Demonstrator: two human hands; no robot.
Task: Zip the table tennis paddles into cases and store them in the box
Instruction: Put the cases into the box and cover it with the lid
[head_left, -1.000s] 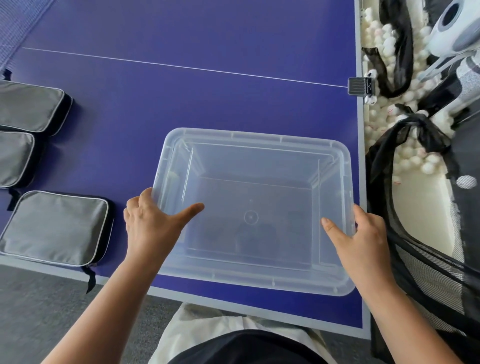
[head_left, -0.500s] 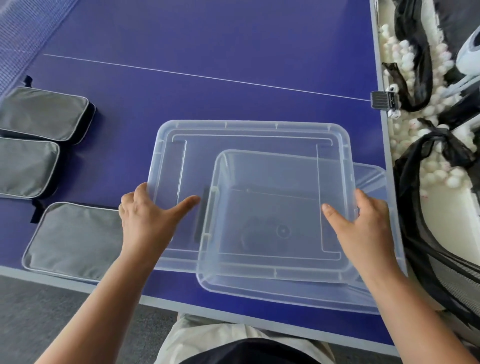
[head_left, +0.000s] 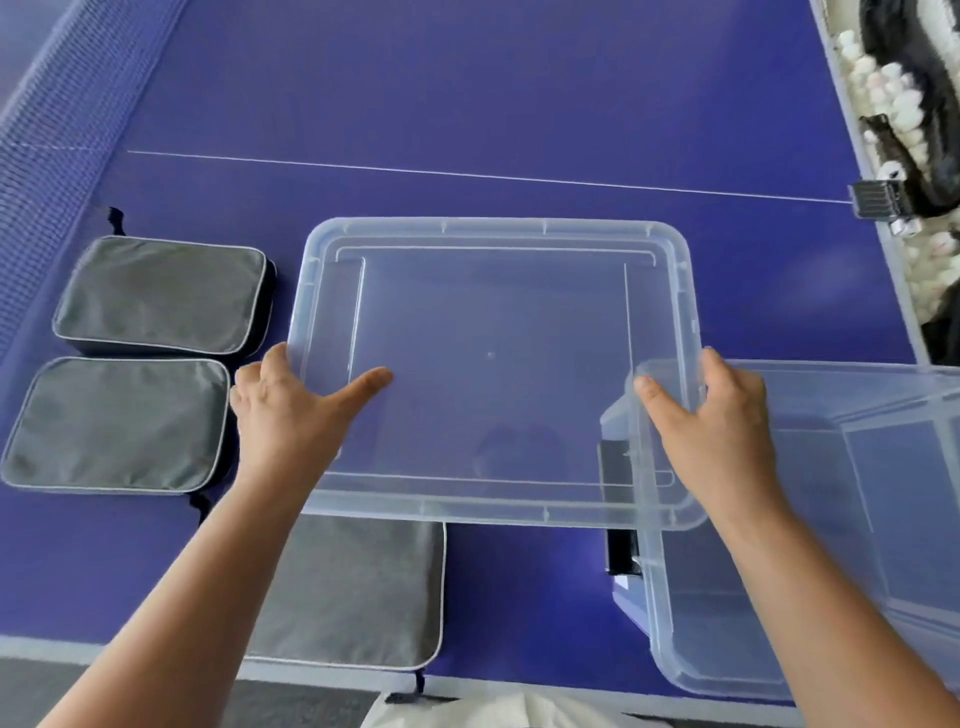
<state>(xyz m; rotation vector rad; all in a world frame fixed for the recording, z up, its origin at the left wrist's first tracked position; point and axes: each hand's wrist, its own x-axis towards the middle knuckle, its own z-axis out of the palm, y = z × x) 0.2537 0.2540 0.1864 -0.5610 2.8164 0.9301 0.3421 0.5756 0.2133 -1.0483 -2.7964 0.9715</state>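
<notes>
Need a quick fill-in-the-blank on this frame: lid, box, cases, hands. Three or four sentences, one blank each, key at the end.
1. Both hands, left hand and right hand, grip the clear ____.
2. The lid is held to the ____ of the open box.
3. The number of grey cases on the blue table is ____.
4. The box's interior looks ____.

Missing words: lid; left; three; empty
</notes>
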